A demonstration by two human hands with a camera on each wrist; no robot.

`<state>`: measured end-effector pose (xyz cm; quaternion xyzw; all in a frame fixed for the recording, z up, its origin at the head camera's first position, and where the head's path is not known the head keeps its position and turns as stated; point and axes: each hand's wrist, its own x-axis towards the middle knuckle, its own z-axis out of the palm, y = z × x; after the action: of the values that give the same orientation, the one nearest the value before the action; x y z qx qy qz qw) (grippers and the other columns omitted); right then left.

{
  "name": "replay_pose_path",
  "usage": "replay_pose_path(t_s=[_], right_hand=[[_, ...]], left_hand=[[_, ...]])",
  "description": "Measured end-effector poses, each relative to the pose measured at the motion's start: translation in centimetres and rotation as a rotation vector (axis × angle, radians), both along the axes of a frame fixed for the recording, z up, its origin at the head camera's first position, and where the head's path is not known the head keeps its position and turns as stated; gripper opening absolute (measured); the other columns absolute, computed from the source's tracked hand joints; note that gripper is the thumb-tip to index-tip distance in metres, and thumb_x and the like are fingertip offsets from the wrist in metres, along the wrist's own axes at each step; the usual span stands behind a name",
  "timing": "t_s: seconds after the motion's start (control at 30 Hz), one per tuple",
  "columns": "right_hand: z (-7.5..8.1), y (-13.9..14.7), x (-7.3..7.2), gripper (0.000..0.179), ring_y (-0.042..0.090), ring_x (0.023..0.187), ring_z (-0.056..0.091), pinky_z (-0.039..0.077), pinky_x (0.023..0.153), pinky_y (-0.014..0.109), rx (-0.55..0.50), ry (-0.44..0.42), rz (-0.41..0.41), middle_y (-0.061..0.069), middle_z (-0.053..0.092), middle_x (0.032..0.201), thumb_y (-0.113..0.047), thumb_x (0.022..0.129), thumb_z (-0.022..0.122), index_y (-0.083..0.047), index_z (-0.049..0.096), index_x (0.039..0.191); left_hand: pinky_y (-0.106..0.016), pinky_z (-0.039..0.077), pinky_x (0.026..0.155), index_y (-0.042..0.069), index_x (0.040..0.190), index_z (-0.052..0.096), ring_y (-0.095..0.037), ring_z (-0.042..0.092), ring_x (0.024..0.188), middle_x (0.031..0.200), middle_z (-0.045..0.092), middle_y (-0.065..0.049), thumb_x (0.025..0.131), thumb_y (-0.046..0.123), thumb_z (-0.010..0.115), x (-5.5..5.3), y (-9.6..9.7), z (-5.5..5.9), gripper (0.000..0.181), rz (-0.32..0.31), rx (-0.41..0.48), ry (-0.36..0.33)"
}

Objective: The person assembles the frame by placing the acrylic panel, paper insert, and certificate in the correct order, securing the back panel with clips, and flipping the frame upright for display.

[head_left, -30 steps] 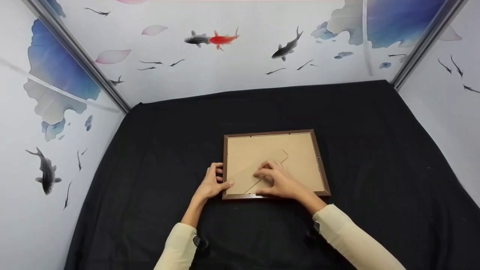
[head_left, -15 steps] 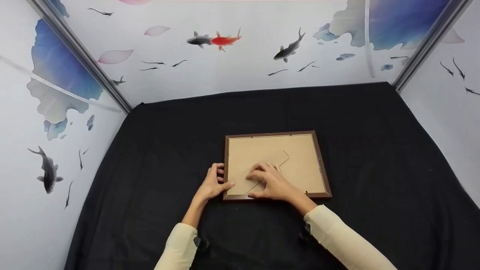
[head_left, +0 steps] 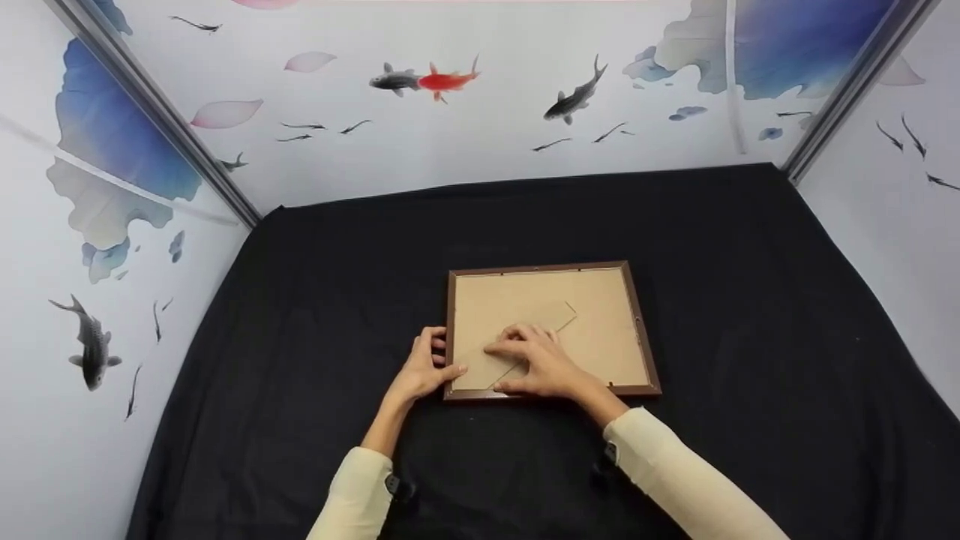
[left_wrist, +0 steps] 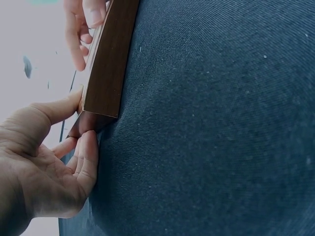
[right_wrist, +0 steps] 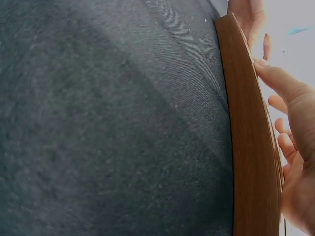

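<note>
A picture frame with a brown rim lies back side up on the black cloth. Its tan backing board carries a thin angled line. My left hand grips the near left corner, thumb on top and fingers against the outer side. In the left wrist view the corner of the frame sits between that thumb and the fingers. My right hand is over the near part of the board, its thumb at the near rim and its fingers loosely bent. The right wrist view shows that thumb along the rim's top edge.
Black cloth covers the table around the frame. White panels painted with fish and leaves stand behind and at both sides, joined by metal posts. A small dark tab shows at the near rim.
My right hand has slid left along the near rim, uncovering a small dark tab behind it. The left hand and the picture frame have stayed in place.
</note>
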<state>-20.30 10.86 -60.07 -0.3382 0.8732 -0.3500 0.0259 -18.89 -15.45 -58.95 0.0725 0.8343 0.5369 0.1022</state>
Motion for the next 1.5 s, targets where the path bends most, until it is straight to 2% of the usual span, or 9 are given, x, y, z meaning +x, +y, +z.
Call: replay_pose_path(t_s=[0.23, 0.47, 0.63, 1.03, 1.17, 1.33, 1.5], right_hand=[[0.3, 0.1, -0.1, 0.062, 0.024, 0.12, 0.044, 0.025, 0.096, 0.055, -0.007, -0.012, 0.001, -0.002, 0.053, 0.127, -0.044, 0.08, 0.085, -0.023, 0.068, 0.136], [0.4, -0.3, 0.0, 0.06, 0.023, 0.119, 0.045, 0.025, 0.093, 0.054, -0.004, -0.014, -0.004, -0.003, 0.053, 0.125, -0.039, 0.079, 0.086, -0.024, 0.069, 0.134], [0.6, -0.5, -0.1, 0.059, 0.022, 0.117, 0.045, 0.026, 0.09, 0.053, -0.001, -0.016, 0.001, -0.004, 0.053, 0.123, -0.037, 0.079, 0.086, -0.025, 0.069, 0.134], [1.0, -0.5, -0.6, 0.061, 0.023, 0.114, 0.041, 0.025, 0.087, 0.053, 0.031, -0.075, 0.057, -0.003, 0.05, 0.123, -0.038, 0.079, 0.085, -0.025, 0.067, 0.136], [1.1, -0.3, -0.7, 0.064, 0.024, 0.117, 0.04, 0.024, 0.089, 0.055, 0.034, -0.072, 0.076, -0.001, 0.049, 0.125, -0.04, 0.078, 0.085, -0.025, 0.066, 0.137], [1.1, -0.1, -0.7, 0.066, 0.023, 0.12, 0.039, 0.023, 0.09, 0.057, 0.041, -0.08, 0.109, -0.001, 0.048, 0.128, -0.039, 0.078, 0.084, -0.024, 0.064, 0.14], [0.6, 0.0, -0.6, 0.064, 0.023, 0.119, 0.04, 0.024, 0.089, 0.057, 0.017, -0.058, 0.1, -0.002, 0.049, 0.128, -0.043, 0.08, 0.085, -0.024, 0.065, 0.138]], left_hand=[[-0.05, 0.05, 0.084, -0.005, 0.139, 0.039, -0.039, 0.057, 0.099, 0.12, 0.043, -0.024, 0.085, 0.003, 0.082, -0.1, 0.2, 0.0, 0.069, -0.015, 0.001, 0.032], [-0.042, 0.05, 0.075, -0.005, 0.137, 0.039, -0.028, 0.054, 0.082, 0.118, 0.042, -0.025, 0.086, 0.004, 0.081, 0.0, 0.0, -0.1, 0.066, -0.041, -0.036, 0.07], [-0.04, 0.05, 0.074, -0.006, 0.135, 0.038, -0.026, 0.054, 0.08, 0.117, 0.041, -0.025, 0.087, 0.002, 0.08, -0.1, -0.1, -0.1, 0.065, -0.049, -0.051, 0.087], [-0.042, 0.049, 0.077, -0.008, 0.137, 0.037, -0.03, 0.054, 0.084, 0.118, 0.041, -0.025, 0.088, 0.005, 0.08, 0.1, -0.1, 0.1, 0.066, -0.062, -0.051, 0.077], [-0.043, 0.049, 0.077, -0.006, 0.137, 0.037, -0.03, 0.054, 0.086, 0.118, 0.042, -0.024, 0.088, 0.006, 0.08, 0.1, -0.1, 0.1, 0.066, -0.052, -0.056, 0.069], [-0.041, 0.049, 0.077, -0.004, 0.139, 0.038, -0.027, 0.053, 0.086, 0.12, 0.042, -0.022, 0.088, 0.006, 0.08, 0.0, -0.1, 0.0, 0.067, -0.026, -0.066, 0.025], [-0.041, 0.048, 0.077, -0.003, 0.139, 0.037, -0.028, 0.053, 0.087, 0.121, 0.041, -0.022, 0.088, 0.005, 0.08, 0.1, 0.1, 0.1, 0.067, -0.027, -0.053, 0.016]])
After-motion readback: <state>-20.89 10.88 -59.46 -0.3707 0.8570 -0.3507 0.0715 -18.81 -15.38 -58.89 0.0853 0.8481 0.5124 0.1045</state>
